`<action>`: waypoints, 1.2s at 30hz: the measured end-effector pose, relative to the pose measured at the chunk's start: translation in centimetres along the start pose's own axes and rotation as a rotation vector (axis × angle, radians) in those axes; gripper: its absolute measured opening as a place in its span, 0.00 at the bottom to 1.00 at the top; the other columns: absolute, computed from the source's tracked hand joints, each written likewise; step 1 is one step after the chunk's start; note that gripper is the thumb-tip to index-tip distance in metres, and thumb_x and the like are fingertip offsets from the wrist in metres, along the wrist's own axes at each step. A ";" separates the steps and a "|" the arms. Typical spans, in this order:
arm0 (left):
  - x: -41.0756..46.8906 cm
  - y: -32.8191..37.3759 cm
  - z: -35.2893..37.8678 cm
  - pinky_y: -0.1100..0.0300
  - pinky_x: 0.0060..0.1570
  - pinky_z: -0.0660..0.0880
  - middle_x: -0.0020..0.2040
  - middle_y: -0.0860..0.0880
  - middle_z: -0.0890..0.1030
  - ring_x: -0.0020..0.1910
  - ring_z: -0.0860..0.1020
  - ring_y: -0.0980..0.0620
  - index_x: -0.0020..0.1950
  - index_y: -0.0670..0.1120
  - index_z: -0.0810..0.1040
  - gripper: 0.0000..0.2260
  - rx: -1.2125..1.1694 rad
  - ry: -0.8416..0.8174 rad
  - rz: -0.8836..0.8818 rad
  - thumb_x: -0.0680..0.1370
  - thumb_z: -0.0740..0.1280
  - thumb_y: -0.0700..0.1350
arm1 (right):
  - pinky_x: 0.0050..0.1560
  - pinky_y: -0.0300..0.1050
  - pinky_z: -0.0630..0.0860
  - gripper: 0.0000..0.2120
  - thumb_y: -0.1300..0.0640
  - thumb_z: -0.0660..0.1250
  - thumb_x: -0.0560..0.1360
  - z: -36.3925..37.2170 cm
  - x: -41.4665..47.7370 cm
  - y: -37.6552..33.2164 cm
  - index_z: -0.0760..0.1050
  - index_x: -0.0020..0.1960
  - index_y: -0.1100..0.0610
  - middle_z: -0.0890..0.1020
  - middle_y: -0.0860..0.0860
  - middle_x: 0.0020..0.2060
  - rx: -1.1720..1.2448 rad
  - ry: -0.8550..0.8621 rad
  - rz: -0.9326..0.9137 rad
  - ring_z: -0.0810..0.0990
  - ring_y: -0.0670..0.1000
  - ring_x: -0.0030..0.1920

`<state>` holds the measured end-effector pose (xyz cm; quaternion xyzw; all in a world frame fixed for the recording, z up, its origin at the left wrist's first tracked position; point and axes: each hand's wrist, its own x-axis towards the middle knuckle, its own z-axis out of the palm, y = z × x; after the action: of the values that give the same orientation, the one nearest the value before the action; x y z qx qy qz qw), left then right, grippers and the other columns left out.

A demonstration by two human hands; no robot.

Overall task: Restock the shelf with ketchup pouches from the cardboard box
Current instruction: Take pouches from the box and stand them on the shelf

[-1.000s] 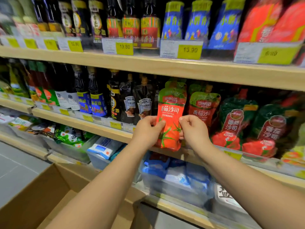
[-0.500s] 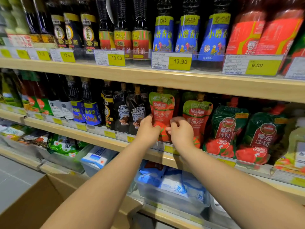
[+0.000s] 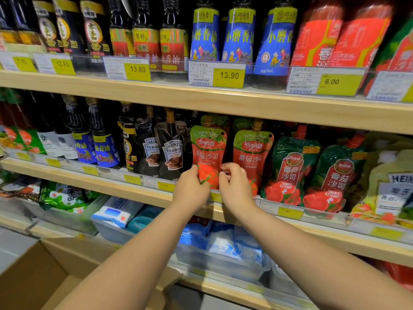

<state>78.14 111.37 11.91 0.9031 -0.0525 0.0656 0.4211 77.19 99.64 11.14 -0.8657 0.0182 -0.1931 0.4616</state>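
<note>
A red and green ketchup pouch stands upright on the middle shelf, at the front of its row. My left hand pinches the pouch's lower left edge with the thumb on its front. My right hand has curled fingers at its lower right edge. A second pouch of the same kind stands just to the right. The open cardboard box is at the lower left, below my left arm; its inside is not visible.
Black Heinz sauce pouches stand left of the ketchup. Dark green ketchup pouches stand to the right. Blue-labelled oil bottles fill the shelf above. Clear bins of blue and white packets sit on the shelf below.
Both hands carried the pouch forward from in front of the shelf and set it upright in its row. They have since slid down to its lower edges.
</note>
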 end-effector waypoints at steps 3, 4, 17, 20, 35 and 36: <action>0.1 0.7 0.3 0.52 0.43 0.73 0.44 0.45 0.77 0.46 0.77 0.42 0.46 0.44 0.71 0.05 0.058 -0.022 -0.020 0.72 0.62 0.44 | 0.50 0.39 0.67 0.13 0.56 0.55 0.79 -0.1 0.2 0.1 0.71 0.60 0.54 0.72 0.54 0.60 -0.030 -0.013 0.028 0.72 0.46 0.48; 0.2 1.0 0.3 0.51 0.46 0.75 0.46 0.45 0.78 0.47 0.77 0.41 0.46 0.44 0.72 0.06 0.071 -0.029 -0.033 0.72 0.62 0.44 | 0.50 0.39 0.66 0.13 0.56 0.54 0.79 -0.2 0.2 0.2 0.72 0.61 0.54 0.72 0.55 0.60 -0.039 -0.013 0.032 0.72 0.47 0.48; -2.0 3.1 3.5 0.55 0.62 0.71 0.65 0.46 0.74 0.59 0.75 0.49 0.66 0.45 0.72 0.20 -0.135 0.006 0.055 0.75 0.59 0.39 | 0.42 0.31 0.72 0.25 0.59 0.60 0.76 -4.5 -1.3 1.4 0.60 0.71 0.61 0.75 0.47 0.39 0.198 0.165 0.249 0.76 0.44 0.41; -2.2 3.9 4.7 0.57 0.67 0.64 0.71 0.45 0.68 0.69 0.68 0.48 0.72 0.44 0.64 0.23 -0.135 -0.070 0.018 0.76 0.57 0.39 | 0.53 0.55 0.78 0.26 0.59 0.58 0.75 -4.7 -0.5 1.2 0.57 0.72 0.61 0.79 0.57 0.48 0.240 0.114 0.345 0.80 0.57 0.49; -1.4 4.4 5.7 0.59 0.64 0.63 0.74 0.44 0.64 0.71 0.65 0.46 0.75 0.43 0.59 0.26 -0.154 -0.122 -0.028 0.76 0.56 0.39 | 0.31 0.41 0.78 0.25 0.62 0.56 0.76 -4.8 -0.5 1.9 0.57 0.72 0.60 0.77 0.52 0.41 0.367 0.070 0.453 0.80 0.50 0.34; -1.1 4.2 5.7 0.58 0.63 0.64 0.73 0.44 0.65 0.71 0.66 0.46 0.75 0.43 0.59 0.26 -0.190 -0.116 -0.044 0.76 0.57 0.40 | 0.30 0.40 0.78 0.24 0.62 0.56 0.76 -4.9 -0.5 2.0 0.57 0.72 0.60 0.77 0.51 0.40 0.351 0.076 0.445 0.80 0.49 0.33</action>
<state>76.81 104.37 11.25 0.8623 -0.0627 -0.0011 0.5024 75.26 94.77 11.81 -0.7395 0.1915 -0.1193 0.6343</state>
